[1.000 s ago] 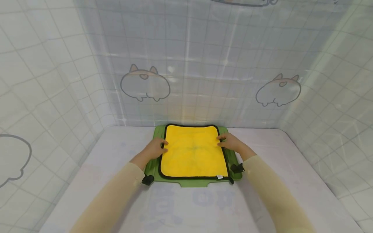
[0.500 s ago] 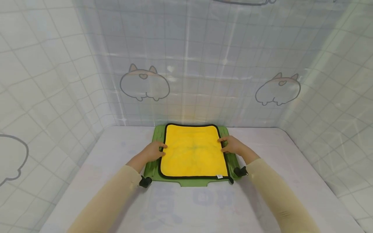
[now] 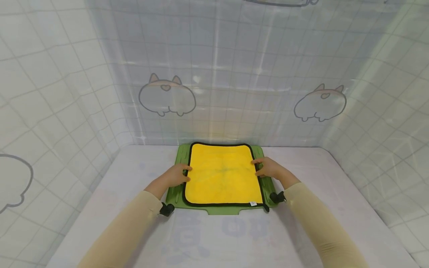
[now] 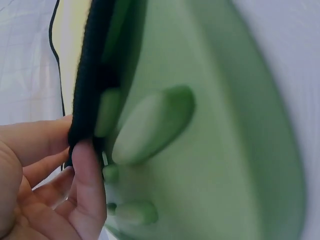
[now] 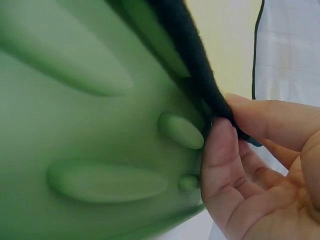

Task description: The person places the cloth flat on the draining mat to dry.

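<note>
A square yellow cleaning cloth with a black border and a small white tag lies spread over a green plastic board with raised oval ridges. My left hand pinches the cloth's left edge. In the left wrist view, thumb and finger meet on the black border, just above the ridged green surface. On the opposite side, my right hand pinches the right edge. The right wrist view shows that border between thumb and fingers. Most of the board's middle is hidden beneath the cloth.
The board rests on a pale table against the back wall, which has a grid and cartoon animal print. Similar side walls stand left and right. Green board margins show on both sides of the cloth, and a handle-like tab points toward me.
Both hands have slid slightly outward and toward me along the cloth's side edges, mostly in the first half second. The cloth and board have stayed almost in place.
</note>
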Demonstrator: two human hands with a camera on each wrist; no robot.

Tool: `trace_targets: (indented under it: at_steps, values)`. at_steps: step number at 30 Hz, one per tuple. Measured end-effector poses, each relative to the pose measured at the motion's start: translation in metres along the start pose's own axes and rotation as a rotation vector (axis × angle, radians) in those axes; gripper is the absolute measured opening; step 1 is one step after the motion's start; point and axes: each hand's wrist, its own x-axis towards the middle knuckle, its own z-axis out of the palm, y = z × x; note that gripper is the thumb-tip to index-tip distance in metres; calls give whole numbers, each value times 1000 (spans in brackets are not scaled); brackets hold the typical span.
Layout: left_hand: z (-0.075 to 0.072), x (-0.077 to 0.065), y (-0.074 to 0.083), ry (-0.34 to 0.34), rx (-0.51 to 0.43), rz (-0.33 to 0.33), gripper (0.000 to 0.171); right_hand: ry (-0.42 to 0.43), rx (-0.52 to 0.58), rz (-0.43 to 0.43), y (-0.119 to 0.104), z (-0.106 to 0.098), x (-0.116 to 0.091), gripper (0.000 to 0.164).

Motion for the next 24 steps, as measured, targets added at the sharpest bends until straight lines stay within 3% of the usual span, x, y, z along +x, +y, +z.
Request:
trace_targets:
  at_steps: [4, 10, 16, 20, 24]
  values:
    - [-1, 0, -1, 9, 20, 16, 49, 2, -85, -20, -3, -3, -1, 56]
    - [-1, 0, 6, 69, 126, 48, 47, 58, -255, -73, -12, -6, -2, 44]
    - [4, 0, 23, 136, 262, 72, 43, 118, -384, -189, -27, 11, -5, 35]
    - [11, -1, 32, 153, 306, 95, 41, 93, -418, -250, -33, 25, -4, 33]
    - [18, 0, 35, 88, 292, 143, 45, 2, -489, -340, -31, 31, 0, 41]
